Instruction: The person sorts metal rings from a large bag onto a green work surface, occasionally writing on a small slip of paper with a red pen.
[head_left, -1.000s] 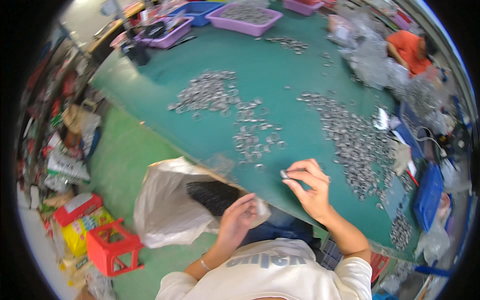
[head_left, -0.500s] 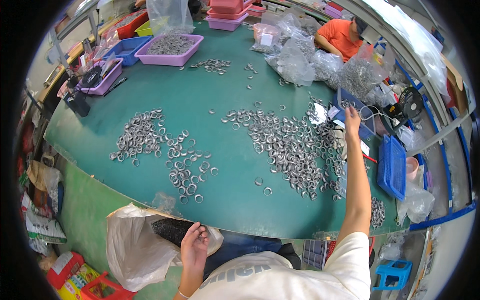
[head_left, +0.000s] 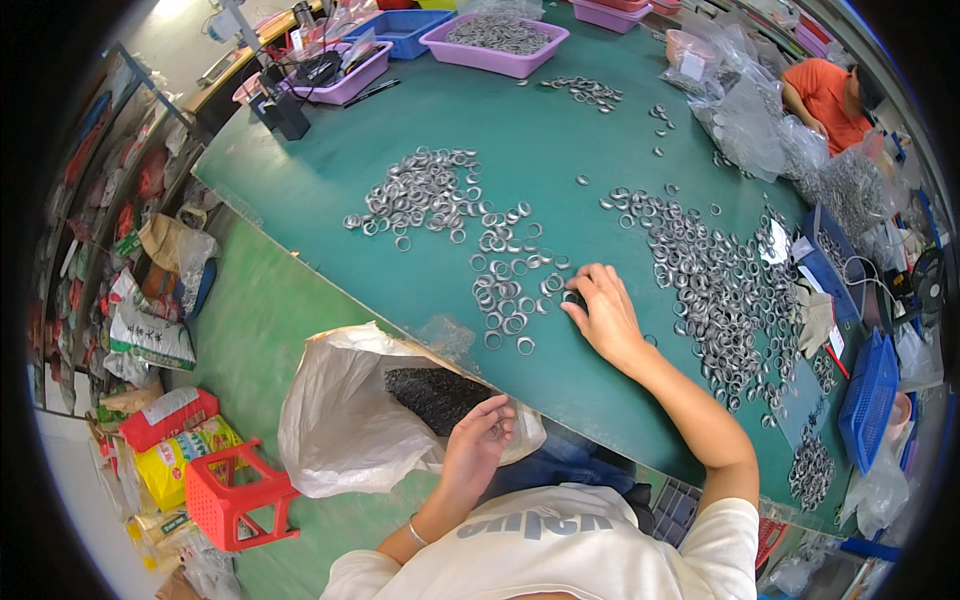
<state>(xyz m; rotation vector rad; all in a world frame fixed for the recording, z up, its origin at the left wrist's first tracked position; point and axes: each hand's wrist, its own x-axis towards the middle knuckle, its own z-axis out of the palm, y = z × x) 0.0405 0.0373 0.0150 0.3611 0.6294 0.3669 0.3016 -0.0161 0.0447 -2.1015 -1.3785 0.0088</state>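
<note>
Your right hand point(head_left: 603, 315) has come back from its far reach across the table and now rests palm down on the green tabletop point(head_left: 470, 120), just beside the middle cluster of metal rings point(head_left: 510, 290). Its fingers are curled together, with the fingertips point(head_left: 572, 300) closed on a small dark ring at the edge of that cluster. A wider heap of rings point(head_left: 720, 280) lies to the right of your hand, and another patch point(head_left: 420, 195) sits farther out to the left.

Your left hand point(head_left: 478, 445) has stayed low at the table's near edge, over the mouth of the white plastic bag point(head_left: 340, 420). Its fingers are loosely bent and slightly spread; you cannot tell whether it holds anything. Dark pieces point(head_left: 435, 395) fill the bag just beside it. A red plastic stool point(head_left: 235, 495) stands on the floor to the left.
</note>
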